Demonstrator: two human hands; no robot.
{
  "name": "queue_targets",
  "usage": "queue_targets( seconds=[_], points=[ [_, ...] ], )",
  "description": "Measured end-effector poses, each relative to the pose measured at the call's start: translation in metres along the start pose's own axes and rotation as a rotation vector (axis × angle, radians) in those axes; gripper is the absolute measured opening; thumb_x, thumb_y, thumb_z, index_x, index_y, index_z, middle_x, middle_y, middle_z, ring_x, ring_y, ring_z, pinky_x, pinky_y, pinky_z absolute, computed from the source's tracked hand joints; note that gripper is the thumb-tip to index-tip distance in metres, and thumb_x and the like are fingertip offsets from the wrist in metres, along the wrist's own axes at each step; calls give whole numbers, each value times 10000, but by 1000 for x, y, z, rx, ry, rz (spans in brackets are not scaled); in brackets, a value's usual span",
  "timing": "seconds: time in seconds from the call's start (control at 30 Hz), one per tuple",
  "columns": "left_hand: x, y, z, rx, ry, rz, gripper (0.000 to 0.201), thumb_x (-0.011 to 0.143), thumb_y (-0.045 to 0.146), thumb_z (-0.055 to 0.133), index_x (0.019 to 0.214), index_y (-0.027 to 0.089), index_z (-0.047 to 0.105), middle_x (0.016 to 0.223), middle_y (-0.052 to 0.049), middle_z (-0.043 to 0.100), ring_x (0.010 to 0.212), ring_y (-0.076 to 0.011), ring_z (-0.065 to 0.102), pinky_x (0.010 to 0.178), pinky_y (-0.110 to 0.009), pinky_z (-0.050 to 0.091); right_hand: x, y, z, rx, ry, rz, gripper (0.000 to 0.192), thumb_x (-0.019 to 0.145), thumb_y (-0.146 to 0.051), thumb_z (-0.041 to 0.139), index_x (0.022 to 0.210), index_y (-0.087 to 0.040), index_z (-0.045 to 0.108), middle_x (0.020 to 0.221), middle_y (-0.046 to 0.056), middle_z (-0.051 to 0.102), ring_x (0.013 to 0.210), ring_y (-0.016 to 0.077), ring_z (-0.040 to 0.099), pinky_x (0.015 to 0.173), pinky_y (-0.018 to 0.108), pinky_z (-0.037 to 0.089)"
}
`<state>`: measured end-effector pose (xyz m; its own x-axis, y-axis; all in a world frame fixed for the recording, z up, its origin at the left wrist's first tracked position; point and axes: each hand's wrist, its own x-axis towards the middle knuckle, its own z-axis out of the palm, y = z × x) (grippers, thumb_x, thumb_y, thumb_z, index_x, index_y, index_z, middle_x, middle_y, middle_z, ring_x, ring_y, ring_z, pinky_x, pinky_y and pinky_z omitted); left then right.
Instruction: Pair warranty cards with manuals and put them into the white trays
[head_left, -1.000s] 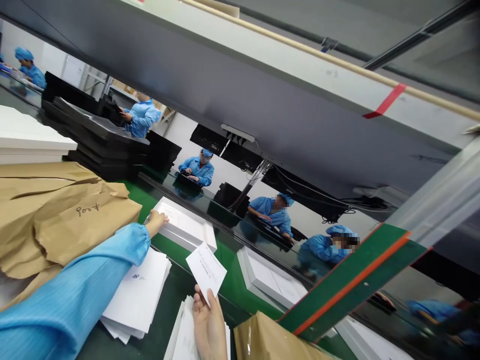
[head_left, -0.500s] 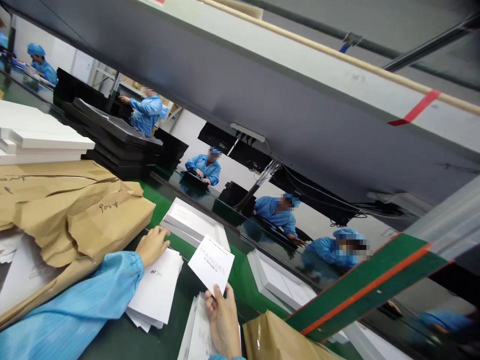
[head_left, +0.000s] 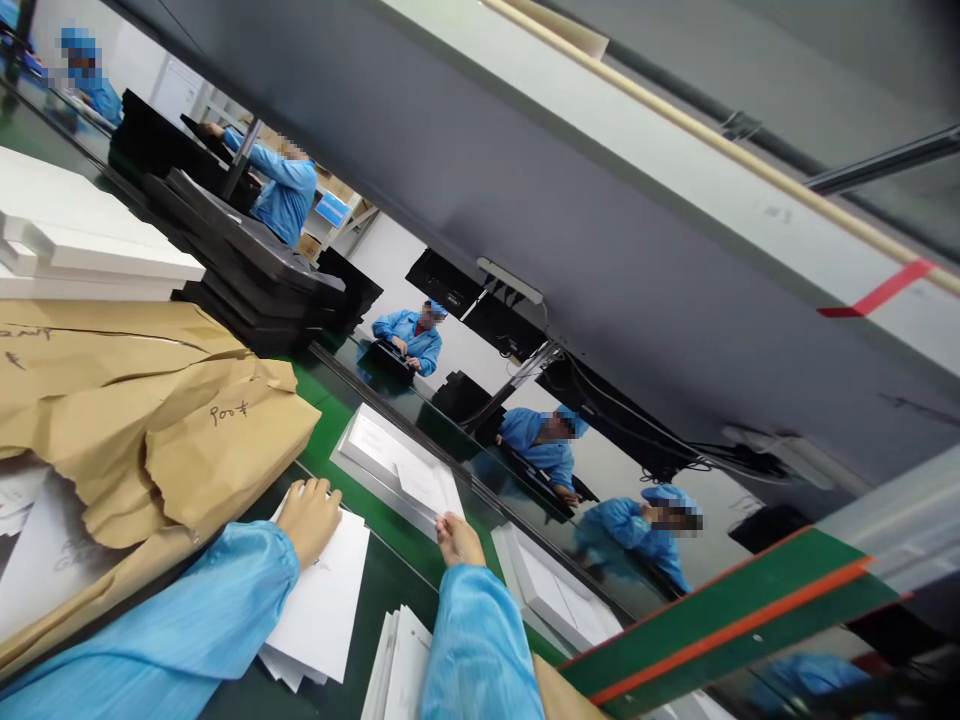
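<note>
At about nine o'clock a torn brown paper wrapping [head_left: 165, 440] lies on the surface, with white foam slabs [head_left: 82, 250] and black trays [head_left: 247, 280] stacked behind it. Just below and right of the wrapping, the left hand [head_left: 311, 515] rests palm-down on a stack of white sheets [head_left: 322, 600] — fingers spread flat, pressing rather than gripping, so that grip is open on the top sheet.

Toward the centre, the right hand [head_left: 457, 540] reaches out at roughly twelve o'clock from the person's body and pinches the near edge of a white booklet [head_left: 424, 485], its grip closed on it. The booklet now lies inside the open white box [head_left: 375, 445] on the green belt [head_left: 330, 425]. Judging by this, the insert is as good as placed; what seems left is letting go of it and dealing with the next sheet under the left hand. A second pile of booklets [head_left: 401, 665] sits at six o'clock, and another white box [head_left: 555, 600] waits further right, at about four o'clock.

Compared with half a second ago, the booklet has gone from being held up above the pile — printed face toward the camera — to lying in the box, and the right arm has stretched forward. The left hand has barely shifted on its stack.

Across the line, people in blue coats [head_left: 544, 445] work at their own places.
</note>
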<state>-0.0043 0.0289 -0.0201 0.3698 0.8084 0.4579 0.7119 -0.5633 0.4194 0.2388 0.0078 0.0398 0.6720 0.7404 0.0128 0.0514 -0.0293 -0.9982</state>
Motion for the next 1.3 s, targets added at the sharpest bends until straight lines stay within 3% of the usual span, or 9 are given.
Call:
queue_targets(
  seconds=[0.2, 0.4, 0.6, 0.77, 0.9, 1.0, 1.1, 1.2, 1.3],
  points=[
    [1, 1, -1, -29, -2, 5, 245, 761, 193, 323, 870, 166, 540, 874, -108, 528, 910, -224, 433, 792, -383, 240, 8, 3, -4, 107, 15, 47, 74, 735, -191, 493, 722, -123, 465, 671, -5, 541, 625, 97, 548, 546, 227, 448],
    [0, 1, -8, -72, -65, -8, 225, 765, 186, 334, 867, 163, 533, 897, -112, 518, 920, -220, 425, 807, -373, 225, -19, 1, -14, 80, 16, 5, 194, 612, -214, 540, 772, -155, 447, 684, 13, 581, 702, 132, 574, 640, 264, 433],
    [0, -2, -15, -101, -120, 8, 208, 742, 124, 372, 895, 185, 499, 891, -68, 512, 892, -179, 435, 831, -348, 208, -80, 1, -15, -77, -101, -58, 324, 582, -316, 587, 857, -151, 541, 841, 55, 589, 825, 173, 528, 685, 274, 401],
    [3, 0, -13, -61, -87, 17, 221, 778, 127, 307, 819, 198, 511, 845, -38, 539, 881, -173, 447, 859, -381, 166, -152, 26, 5, -449, -264, -349, 270, 659, -349, 518, 855, -170, 565, 900, 74, 564, 844, 202, 495, 743, 322, 362],
    [2, 2, -14, -52, -38, 43, 208, 787, 174, 307, 807, 215, 509, 837, -19, 551, 855, -166, 462, 838, -358, 201, -195, 41, 26, -730, -219, -470, 130, 679, -316, 520, 744, -208, 551, 759, 48, 539, 751, 212, 474, 672, 321, 353],
    [1, 5, -18, -56, 0, 52, 224, 793, 198, 289, 792, 218, 512, 824, -14, 551, 840, -159, 469, 834, -340, 219, -211, 39, 37, -800, -116, -568, 69, 696, -288, 498, 703, -220, 509, 709, 32, 501, 701, 206, 445, 625, 315, 338],
    [1, 11, -25, -91, 50, 75, 246, 791, 191, 269, 834, 221, 509, 863, -16, 546, 856, -154, 464, 844, -328, 220, -216, 31, 40, -706, -89, -589, 53, 719, -265, 454, 696, -220, 471, 708, 21, 483, 687, 186, 438, 622, 302, 336],
    [1, 18, -34, -148, 144, 83, 269, 776, 188, 291, 984, 215, 459, 1006, -35, 497, 923, -163, 434, 833, -320, 243, -207, 25, 33, -455, -141, -411, 111, 751, -292, 382, 686, -205, 407, 631, -3, 457, 589, 147, 449, 539, 258, 356],
    [-2, 27, -42, -229, 210, 88, 318, 764, 213, 327, 1070, 192, 412, 1103, -63, 433, 1002, -186, 384, 839, -335, 251, -191, 16, 15, -251, -7, -343, 150, 759, -343, 367, 719, -199, 381, 599, -22, 444, 551, 126, 456, 489, 227, 356]
  ],
)
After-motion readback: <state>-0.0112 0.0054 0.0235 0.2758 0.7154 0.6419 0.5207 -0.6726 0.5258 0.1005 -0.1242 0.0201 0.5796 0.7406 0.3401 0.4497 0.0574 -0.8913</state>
